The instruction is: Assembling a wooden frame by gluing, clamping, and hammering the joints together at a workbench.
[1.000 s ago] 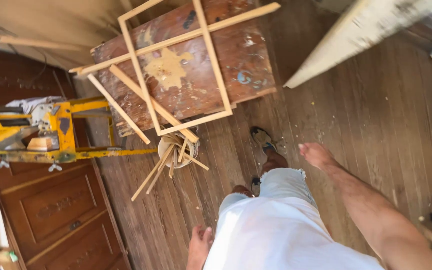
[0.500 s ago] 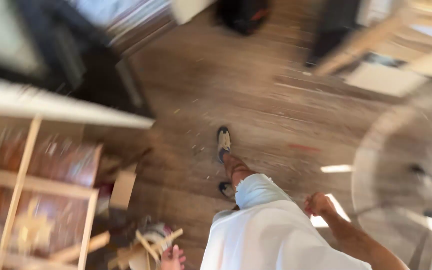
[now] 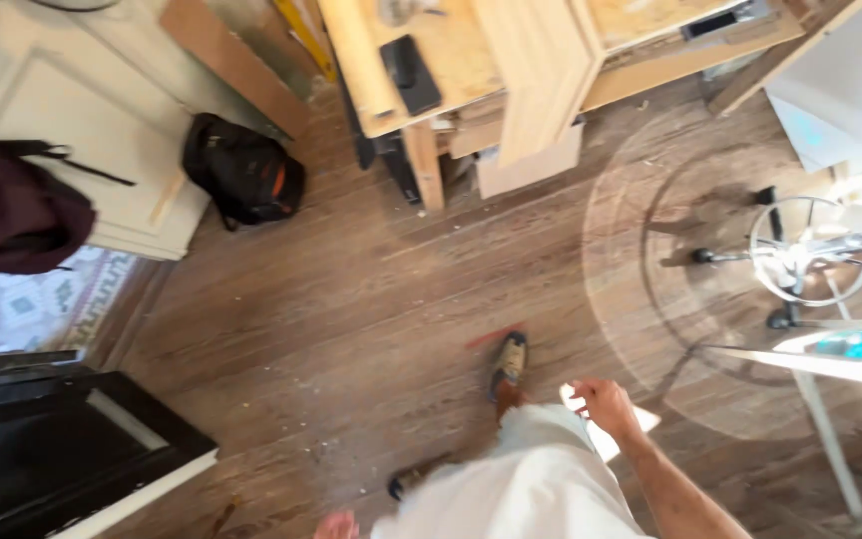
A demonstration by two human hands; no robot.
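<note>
- the right hand [image 3: 606,402] hangs beside the hip over the wooden floor [image 3: 351,299], its fingers [image 3: 579,391] loosely curled and released, holding nothing.
- the left hand [image 3: 336,525] barely shows at the bottom edge of the view; only a few fingertips are in sight, so whether it is clenched or loose cannot be told.
- nearest to the right hand is a pale bright patch [image 3: 606,434] on the floor just behind it; its kind is unclear.
- a brown shoe [image 3: 509,364] is planted on the floor just left of the right hand, and a second dark shoe [image 3: 413,480] sits farther back, near the left hand.
- the floor is dark brown planks, dusted with pale specks and scraps.
- a light wood counter [image 3: 451,60] stands at the top of the view, with a black flat thing [image 3: 410,70] lying on it.
- a black backpack [image 3: 243,170] with an orange stripe rests on the floor against a white panelled door [image 3: 62,130].
- a round glass tabletop [image 3: 750,289] on a metal base spreads to the right, well apart from the hand.
</note>
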